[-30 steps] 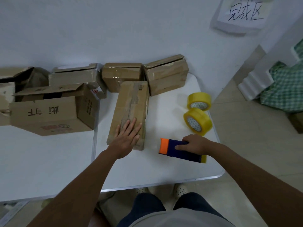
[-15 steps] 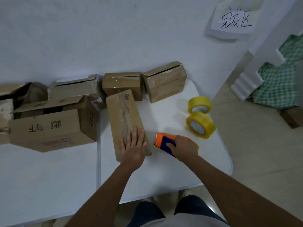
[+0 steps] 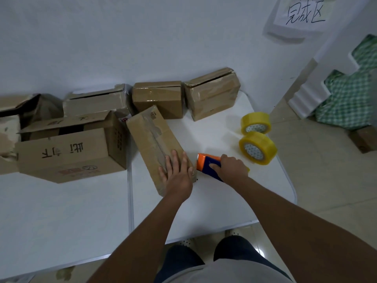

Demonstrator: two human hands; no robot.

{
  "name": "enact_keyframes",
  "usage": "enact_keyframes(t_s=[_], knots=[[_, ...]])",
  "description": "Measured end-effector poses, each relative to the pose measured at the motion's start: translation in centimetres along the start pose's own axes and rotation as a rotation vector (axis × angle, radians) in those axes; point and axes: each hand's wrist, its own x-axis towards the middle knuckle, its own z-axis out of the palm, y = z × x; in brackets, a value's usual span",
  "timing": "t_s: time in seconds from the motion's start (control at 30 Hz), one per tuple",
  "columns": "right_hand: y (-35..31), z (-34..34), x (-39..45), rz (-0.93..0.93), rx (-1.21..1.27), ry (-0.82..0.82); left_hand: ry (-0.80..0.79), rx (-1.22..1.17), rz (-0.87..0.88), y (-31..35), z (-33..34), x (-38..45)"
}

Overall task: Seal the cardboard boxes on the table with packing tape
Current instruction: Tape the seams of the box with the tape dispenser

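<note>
A long flat cardboard box (image 3: 152,135) lies in the middle of the white table (image 3: 214,201), its top seam covered in old tape. My left hand (image 3: 177,172) rests flat on its near end, fingers straight. Just right of the box, my right hand (image 3: 232,167) grips a blue tape dispenser with an orange head (image 3: 206,163), which points at the box's near right corner. Two yellow tape rolls (image 3: 257,147) (image 3: 255,122) stand on the table to the right.
Along the wall stand several more boxes: a large open one (image 3: 69,152) at left, a torn one (image 3: 12,119) at far left, three smaller ones (image 3: 98,101) (image 3: 158,99) (image 3: 212,93) behind. A seam (image 3: 129,201) joins two tabletops. A paper sign (image 3: 304,13) hangs upper right.
The box has turned so its far end points more to the left. My right hand has brought the dispenser leftward, close to the box's near corner. The camera has dipped.
</note>
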Motion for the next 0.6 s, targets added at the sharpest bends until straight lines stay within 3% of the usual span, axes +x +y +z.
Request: enact_keyframes(t_s=[0.1, 0.2, 0.4, 0.5, 0.6], knots=[[0.4, 0.2, 0.8, 0.158, 0.207, -0.056, -0.004, -0.002, 0.006, -0.2, 0.0, -0.6], [2.1, -1.2, 2.0, 0.239, 0.237, -0.015, -0.003, 0.024, 0.056, -0.9, 0.0, -1.6], [1.2, 0.5, 1.6, 0.155, 0.168, 0.090, -0.069, 0.027, 0.109, -2.0, -0.7, -1.4], [1.4, 2.8, 1.2, 0.160, 0.151, 0.037, -0.071, 0.031, 0.166, -3.7, -1.2, -1.6], [1.9, 4.1, 0.8, 0.153, 0.287, -0.007, -0.073, -0.005, 0.209, -4.5, -1.6, -1.4]])
